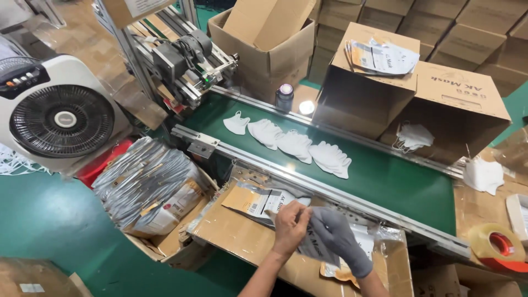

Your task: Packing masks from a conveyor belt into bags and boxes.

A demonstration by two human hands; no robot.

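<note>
While both hands work over a cardboard-topped bench (236, 234), the scene reads left to right as follows. Far left: a white fan (60, 113) faces outward, standing on the green floor. Just right of it, an open carton (159, 250) holds a heap of silvery flat pouches (146, 184), stacked near the left hand, probably so a fresh pouch is within reach. Above that, a metal machine head (187, 60) sits at the start of a green conveyor belt (396, 181); a row of white folded masks (294, 144) lies overlapping along the belt, running toward the right.

Centre, near edge: the left hand (290, 223), bare, pinches the top edge of a printed flat pouch (316, 245) between thumb and fingertips. The right hand (338, 236), in a grey glove, is curled around the same pouch from the other side (fingers closed on it, apparently to keep the mouth steady). The pouch is lifted just above the bench, over more pouches (258, 201) lying flat.

Beyond the belt: a dark small jar (284, 96), then brown cartons, one topped with a stack of printed pouches (382, 56). A single loose mask (413, 136) rests against the large carton (462, 104); another mask (484, 175) lies further right. Far right: a roll of tape (498, 245) at the bench edge.
</note>
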